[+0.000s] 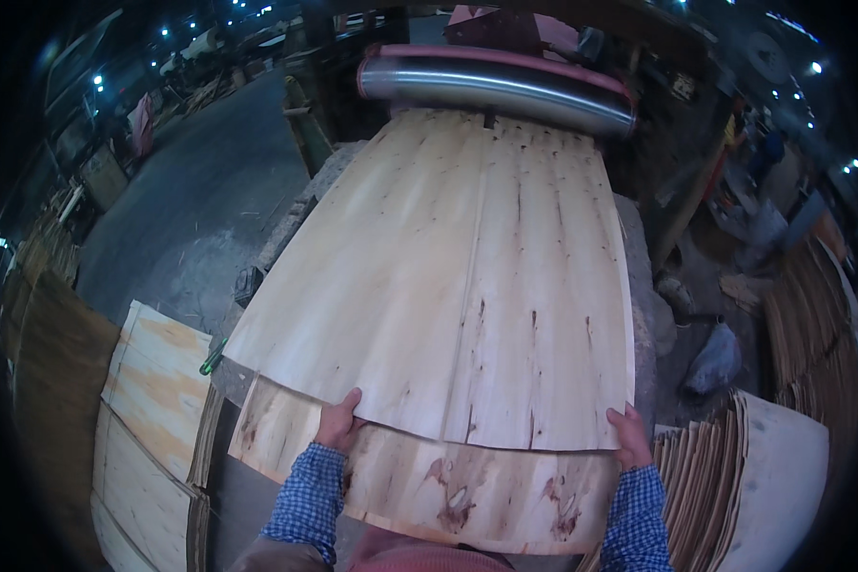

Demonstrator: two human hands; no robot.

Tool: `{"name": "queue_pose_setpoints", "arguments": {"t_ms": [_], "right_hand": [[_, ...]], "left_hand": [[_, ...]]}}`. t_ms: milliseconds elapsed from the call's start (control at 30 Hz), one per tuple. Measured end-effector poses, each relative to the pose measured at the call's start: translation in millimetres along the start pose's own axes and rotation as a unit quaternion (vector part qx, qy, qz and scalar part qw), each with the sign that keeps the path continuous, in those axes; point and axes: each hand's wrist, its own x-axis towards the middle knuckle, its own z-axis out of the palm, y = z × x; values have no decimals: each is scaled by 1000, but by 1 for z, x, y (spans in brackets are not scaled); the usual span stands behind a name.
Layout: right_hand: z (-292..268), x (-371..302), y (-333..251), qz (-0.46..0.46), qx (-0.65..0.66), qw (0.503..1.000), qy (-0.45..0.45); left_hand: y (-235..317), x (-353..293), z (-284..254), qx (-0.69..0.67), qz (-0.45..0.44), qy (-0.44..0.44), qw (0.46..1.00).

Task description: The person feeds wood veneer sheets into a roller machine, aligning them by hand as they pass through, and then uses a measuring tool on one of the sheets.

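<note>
A large pale wood veneer sheet (381, 286) stretches away from me, its far end beneath a shiny metal roller (505, 84). Dark knots and cracks mark its right part. My left hand (338, 424) is closed on the near edge, thumb on top and fingers hidden below. At the near right corner, my right hand (631, 435) pinches the same sheet, thumb uppermost. Under it lies a second veneer sheet (515, 500), whose near strip with brown knots shows between my forearms.
Stacked veneer sheets (157, 391) stand at the left, and another veneer stack (725, 486) at the right. A green object (213, 357) lies beside the sheet's left corner. A clear plastic bag (713, 360) sits on the right. Grey floor (181, 219) runs along the left.
</note>
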Motion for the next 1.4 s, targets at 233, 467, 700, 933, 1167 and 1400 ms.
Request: {"name": "queue_pose_setpoints", "arguments": {"t_ms": [233,467,700,933,1167,1400], "right_hand": [[16,57,-10,-20,-58,998,25],[19,189,-53,-99,-335,929,121],[218,75,-2,-115,-327,926,-150],[254,-34,-61,-17,-61,985,-161],[109,-87,-99,-49,18,980,-190],[2,-96,20,-92,-374,921,-60]], "left_hand": [[-2,20,9,0,16,-27,1000],[-2,3,2,-13,39,-22,999],[-38,-68,-27,31,-43,-88,995],[-80,-146,-75,-314,-119,-277,900],[-42,-172,-109,-452,11,-200,869],[-28,-139,-38,0,-30,-298,954]]}}
